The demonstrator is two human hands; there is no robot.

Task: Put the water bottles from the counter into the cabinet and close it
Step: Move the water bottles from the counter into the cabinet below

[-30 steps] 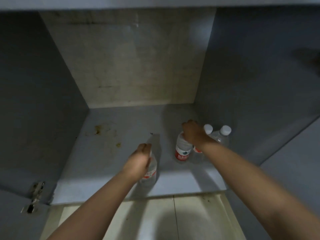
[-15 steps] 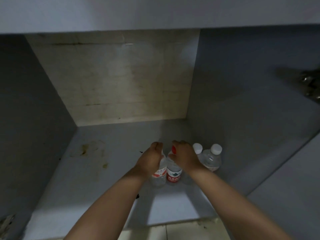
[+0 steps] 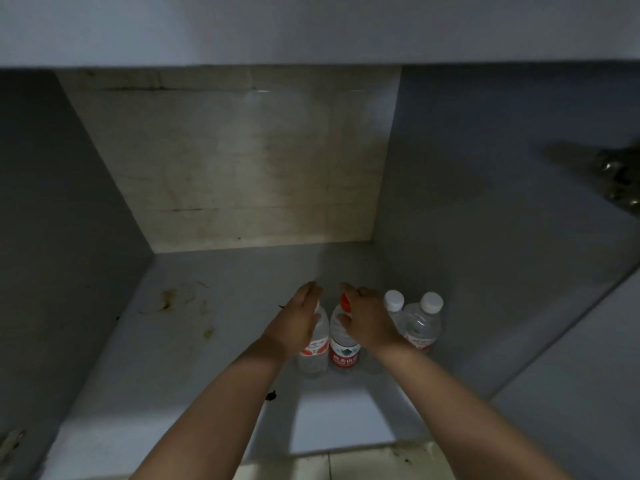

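Several clear water bottles stand upright in a row on the grey cabinet floor (image 3: 214, 358), toward its right side. My left hand (image 3: 294, 323) hovers with fingers spread beside the leftmost bottle (image 3: 313, 351), which has a red-and-white label. My right hand (image 3: 367, 320) is open over the red-capped bottle (image 3: 343, 348) with the dark red label. Two white-capped bottles (image 3: 423, 323) stand to the right, by the cabinet's right wall. Neither hand grips a bottle.
The cabinet is open, with a stained beige back panel (image 3: 249, 161) and grey side walls. A metal hinge (image 3: 620, 178) sits on the right wall, another hinge (image 3: 10, 441) at the lower left. Brown stains mark the floor's left part. Pale floor tiles (image 3: 346, 465) lie below.
My left hand carried its bottle right and set it against the red-capped one. Both hands, closed on the bottles before, now have their fingers spread and off them.
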